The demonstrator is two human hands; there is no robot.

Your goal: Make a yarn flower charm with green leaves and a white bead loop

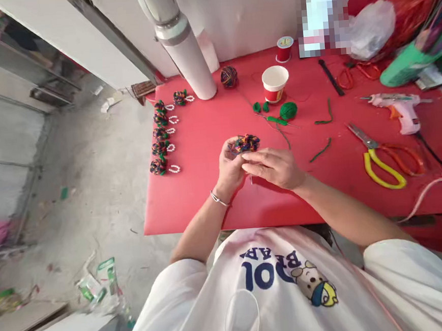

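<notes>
My left hand [231,167] is closed around a multicoloured yarn flower [247,143], held just above the red table. The fingers of my right hand [278,168] press together at the flower's near edge, against my left thumb. A thin pale rod or thread end [251,179] sticks out below the right fingertips; what they pinch is hidden. Beyond my hands lie a green-handled crochet hook [276,121], a green yarn ball [288,110] and small green yarn pieces [256,107].
Several finished yarn flowers [158,166] with white bead loops line the table's left edge. A paper cup [275,82], multicoloured yarn ball [229,76] and white pipe [193,60] stand behind. Pliers-like scissors [372,146] and a pink glue gun [402,108] with cord lie right.
</notes>
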